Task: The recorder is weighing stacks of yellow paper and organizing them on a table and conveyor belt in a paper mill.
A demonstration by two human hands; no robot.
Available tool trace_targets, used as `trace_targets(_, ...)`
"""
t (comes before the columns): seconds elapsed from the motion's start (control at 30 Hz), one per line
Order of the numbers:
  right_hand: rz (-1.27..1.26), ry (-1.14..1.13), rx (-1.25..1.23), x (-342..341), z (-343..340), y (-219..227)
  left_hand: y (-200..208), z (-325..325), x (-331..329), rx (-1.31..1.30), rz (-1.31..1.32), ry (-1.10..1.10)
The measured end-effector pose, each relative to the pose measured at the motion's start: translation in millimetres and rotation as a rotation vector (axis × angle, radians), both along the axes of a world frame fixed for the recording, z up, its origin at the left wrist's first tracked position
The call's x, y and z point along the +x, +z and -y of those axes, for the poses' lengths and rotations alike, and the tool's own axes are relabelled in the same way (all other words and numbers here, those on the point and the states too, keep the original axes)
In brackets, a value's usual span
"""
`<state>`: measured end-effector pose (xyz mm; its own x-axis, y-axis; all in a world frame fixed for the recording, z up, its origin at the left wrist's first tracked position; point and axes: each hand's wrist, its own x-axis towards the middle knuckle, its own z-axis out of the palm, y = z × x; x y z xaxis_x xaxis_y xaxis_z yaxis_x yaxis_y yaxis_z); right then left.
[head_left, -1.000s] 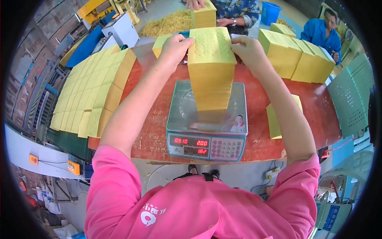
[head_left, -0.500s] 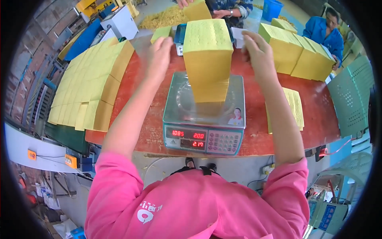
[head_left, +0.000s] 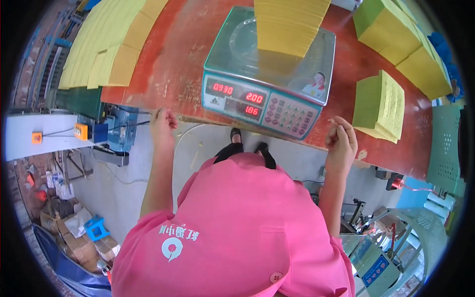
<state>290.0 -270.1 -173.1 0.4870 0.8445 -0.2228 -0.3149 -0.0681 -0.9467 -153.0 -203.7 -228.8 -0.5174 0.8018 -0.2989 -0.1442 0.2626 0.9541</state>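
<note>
A tall stack of yellow paper (head_left: 287, 29) stands on the plate of the digital scale (head_left: 267, 94), its top cut off by the upper edge of the view. My left hand (head_left: 164, 123) hangs just off the table's front edge, left of the scale, with fingers loosely curled and nothing seen in them. At the scale's right front corner is my right hand (head_left: 341, 141), its fingers also curled in, no held thing showing. Neither hand touches the stack. Red digits glow on the scale's display. To the right lies a smaller yellow paper stack (head_left: 388, 109).
The red wooden table (head_left: 173, 54) carries a long block of yellow stacks (head_left: 106, 44) on the left and more large stacks (head_left: 405, 44) at far right. A green perforated chair (head_left: 445, 148) stands right. Blue sleeve fabric (head_left: 443, 52) shows behind the right stacks.
Both hands have drawn back from beside the stack toward my body, and their fingers have curled in. My view has tilted down and turned. The scale's digits have changed.
</note>
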Motion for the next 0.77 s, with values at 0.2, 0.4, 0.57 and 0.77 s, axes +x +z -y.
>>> trace_targets(0.2, 0.003, 0.052, 0.010, 3, 6, -1, 16, 11, 25, 0.069, 0.019, -0.023)
trace_targets(0.4, -0.024, 0.069, 0.028, 1, 8, -2, 54, -6, 38, 0.129, 0.034, -0.091)
trace_targets(0.57, -0.008, 0.088, 0.075, 3, -3, 6, 111, -47, 58, 0.229, 0.037, -0.231)
trace_targets(0.77, 0.148, 0.124, 0.202, 11, -38, 40, 186, -89, 104, 0.538, -0.345, -0.444)
